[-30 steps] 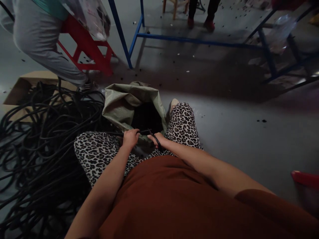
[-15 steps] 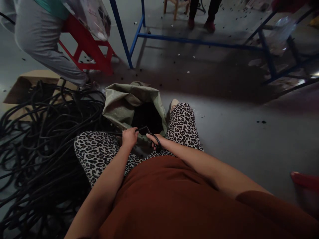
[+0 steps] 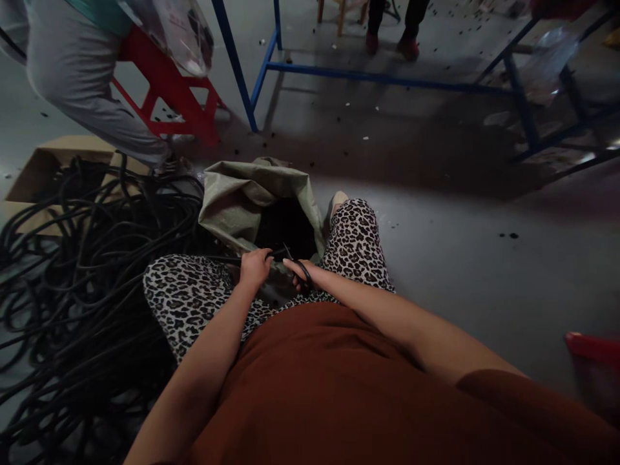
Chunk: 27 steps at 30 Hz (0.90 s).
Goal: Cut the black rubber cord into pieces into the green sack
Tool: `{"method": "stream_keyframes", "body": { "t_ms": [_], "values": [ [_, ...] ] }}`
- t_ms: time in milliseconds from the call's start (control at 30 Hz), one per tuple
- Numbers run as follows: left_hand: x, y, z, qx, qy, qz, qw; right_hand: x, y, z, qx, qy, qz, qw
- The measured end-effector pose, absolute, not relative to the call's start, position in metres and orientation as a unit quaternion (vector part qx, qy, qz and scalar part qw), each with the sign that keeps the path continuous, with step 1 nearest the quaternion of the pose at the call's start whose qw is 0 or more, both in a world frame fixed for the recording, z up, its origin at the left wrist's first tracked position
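Note:
My left hand is closed around a black rubber strip, whose end sticks out past my fingers toward the right. Black-handled scissors are gripped in my right hand, their blades pointing up and crossing by the strip's end. Both hands are close together over the near rim of a greenish woven sack standing between my knees. Dark contents fill the sack's inside, too dark to make out singly. To the left, a big tangled heap of black strips lies on the floor, beside my leg.
Behind the heap is an open cardboard box. A co-worker in grey trousers sits on a red stool at upper left. A blue metal frame crosses ahead. Another red object is at the right edge.
The scissor blades have closed together at the strip, after standing apart half a second ago. My left hand has shifted slightly to the right.

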<state>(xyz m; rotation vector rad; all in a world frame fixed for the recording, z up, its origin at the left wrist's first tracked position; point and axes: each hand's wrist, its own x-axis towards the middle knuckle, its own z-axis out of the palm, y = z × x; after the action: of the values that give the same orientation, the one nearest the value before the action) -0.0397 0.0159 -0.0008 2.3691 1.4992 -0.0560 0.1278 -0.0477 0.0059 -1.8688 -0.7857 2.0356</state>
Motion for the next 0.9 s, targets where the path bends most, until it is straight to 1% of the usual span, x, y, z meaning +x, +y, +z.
{"method": "stream_keyframes", "body": {
  "t_ms": [300, 400, 567, 700, 900],
  "values": [
    [-0.036, 0.015, 0.005, 0.835, 0.512, -0.006, 0.201, 0.128, -0.046, 0.005, -0.654, -0.260, 0.697, 0.137],
    [-0.038, 0.016, 0.005, 0.838, 0.506, -0.007, 0.205, 0.128, -0.047, 0.003, -0.653, -0.246, 0.701, 0.150],
    [-0.044, 0.019, 0.005, 0.835, 0.521, -0.005, 0.175, 0.128, -0.046, 0.000, -0.666, -0.228, 0.684, 0.191],
    [-0.044, 0.019, 0.005, 0.834, 0.518, -0.018, 0.188, 0.126, -0.046, -0.005, -0.681, -0.228, 0.661, 0.218],
    [-0.041, 0.018, 0.004, 0.833, 0.519, -0.042, 0.187, 0.128, -0.045, -0.003, -0.709, -0.251, 0.633, 0.184]
  ]
}}
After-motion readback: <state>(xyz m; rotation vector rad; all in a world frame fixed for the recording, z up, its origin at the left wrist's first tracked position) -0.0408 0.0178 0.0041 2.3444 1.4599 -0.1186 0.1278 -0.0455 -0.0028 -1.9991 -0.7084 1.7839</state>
